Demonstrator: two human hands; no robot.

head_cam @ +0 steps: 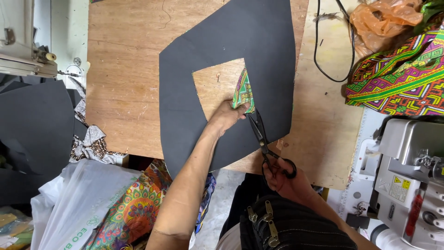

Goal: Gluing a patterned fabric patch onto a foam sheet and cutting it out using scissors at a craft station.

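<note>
Plywood tabletop (129, 69) in a sewing workshop, seen from above, flanked by a sewing machine (23, 51) at one side and a second, grey machine (407, 171) at the other. A large black sheet (231, 51) lies flat on the board, with an angular window cut out of its middle through which the wood shows. The left hand (226, 115) reaches into this window and pinches a small green patterned cloth (243, 92) against the inner edge of the sheet, fingers closed on it. The right hand (289, 183) is closed through the loops of black scissors (263, 139), whose blades point up toward the cloth and lie over the sheet just beside the left fingers; the blades look nearly closed. Judged by its straight edges and flat lie, the sheet is probably light and semi-stiff, best held close beside the cut line; the cloth looks soft and limp, needing a pinch near the edge. Bright printed fabric (402, 78), an orange bag (384, 21) and a black cable (323, 60) lie at the far right.
</note>
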